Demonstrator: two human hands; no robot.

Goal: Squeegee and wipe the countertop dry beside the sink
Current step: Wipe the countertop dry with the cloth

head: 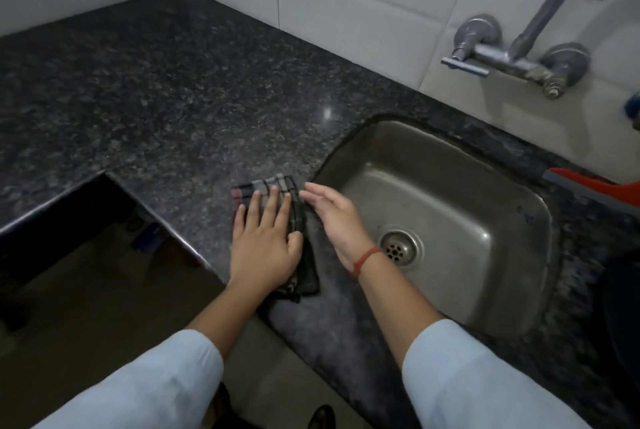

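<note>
A dark checked cloth (pixel 277 186) lies folded on the speckled black granite countertop (pixel 166 99), just left of the steel sink (pixel 460 193). My left hand (pixel 266 238) presses flat on the cloth with fingers spread. Beside the cloth's right edge, at the sink's left rim, my right hand (pixel 332 217) stands on edge with straight fingers and holds nothing. An orange-red squeegee (pixel 595 186) rests on the counter at the sink's far right.
A wall-mounted chrome tap (pixel 512 57) sits above the sink on white tiles. The counter has an L-shaped front edge (pixel 152 210) with the floor below at the left. A dark object (pixel 623 310) stands at the right edge.
</note>
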